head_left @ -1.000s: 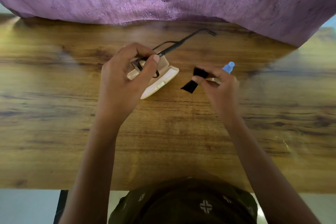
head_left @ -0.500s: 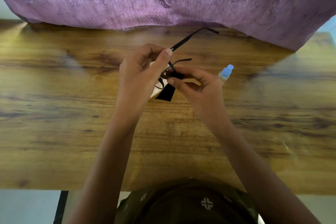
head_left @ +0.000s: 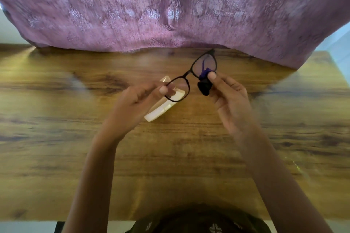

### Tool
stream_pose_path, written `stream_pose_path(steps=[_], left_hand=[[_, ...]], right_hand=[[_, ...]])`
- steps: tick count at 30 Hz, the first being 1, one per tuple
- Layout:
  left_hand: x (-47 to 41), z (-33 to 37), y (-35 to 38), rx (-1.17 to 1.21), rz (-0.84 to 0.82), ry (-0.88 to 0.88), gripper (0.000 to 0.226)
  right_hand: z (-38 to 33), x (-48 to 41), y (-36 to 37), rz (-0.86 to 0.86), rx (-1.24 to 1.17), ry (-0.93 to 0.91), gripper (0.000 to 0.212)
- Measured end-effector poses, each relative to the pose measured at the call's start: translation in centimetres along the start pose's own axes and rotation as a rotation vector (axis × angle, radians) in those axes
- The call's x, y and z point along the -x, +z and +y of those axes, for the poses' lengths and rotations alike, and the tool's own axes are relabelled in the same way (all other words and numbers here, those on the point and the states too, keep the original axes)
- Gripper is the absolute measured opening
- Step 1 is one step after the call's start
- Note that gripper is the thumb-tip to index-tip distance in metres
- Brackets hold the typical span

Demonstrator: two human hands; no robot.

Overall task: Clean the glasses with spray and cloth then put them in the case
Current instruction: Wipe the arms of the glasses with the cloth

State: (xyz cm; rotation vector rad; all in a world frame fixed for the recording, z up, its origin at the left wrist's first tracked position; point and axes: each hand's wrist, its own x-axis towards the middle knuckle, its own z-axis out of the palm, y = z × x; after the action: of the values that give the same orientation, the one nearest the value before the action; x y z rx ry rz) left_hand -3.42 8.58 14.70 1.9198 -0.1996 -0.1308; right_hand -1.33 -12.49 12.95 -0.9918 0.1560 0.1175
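Above the wooden table (head_left: 56, 138), both hands hold the black-framed glasses (head_left: 191, 75) in the air. The left hand (head_left: 132, 108) pinches the rim of the near-left lens between thumb and fingers. The right hand (head_left: 231, 100) is closed on a bunched dark cloth (head_left: 205, 86), pressing it against the far-right lens. Under the glasses, the cream case (head_left: 161, 111) lies open on the table. A purple curtain (head_left: 170, 5) hangs along the far edge.

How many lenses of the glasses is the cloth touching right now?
1. The right hand presses the dark cloth on the farther lens; the nearer lens, by the left hand, is bare.
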Motion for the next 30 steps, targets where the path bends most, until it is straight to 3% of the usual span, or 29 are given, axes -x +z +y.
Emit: stream_pose_path(steps=[7,14,19,22,26,30], left_hand=[[-0.8,0.1,-0.1,0.023,-0.069,0.06,0.021],[-1.8,0.7,0.7,-0.028,0.054,0.08,0.013],[-2.4,1.2,1.8,0.145,0.19,0.009,0.016],[-2.8,1.6,2.1,0.242,0.2,-0.053,0.03],[-3.2,2.3,3.0,0.362,0.216,-0.098,0.013],[-3.3,2.8,4.0,0.477,0.213,-0.113,0.018]], right_hand=[[-1.0,-1.0,-0.3,0.07,-0.158,0.127,0.013],[-0.6,-1.7,-0.6,-0.024,-0.233,0.114,0.033],[-0.1,-1.1,-0.8,-0.048,-0.2,0.12,0.023],[0.0,-0.5,-0.7,-0.075,-0.115,0.115,0.039],[0.3,0.3,0.1,-0.128,-0.049,0.083,0.039],[0.6,0.7,1.0,-0.115,0.031,0.001,0.039]])
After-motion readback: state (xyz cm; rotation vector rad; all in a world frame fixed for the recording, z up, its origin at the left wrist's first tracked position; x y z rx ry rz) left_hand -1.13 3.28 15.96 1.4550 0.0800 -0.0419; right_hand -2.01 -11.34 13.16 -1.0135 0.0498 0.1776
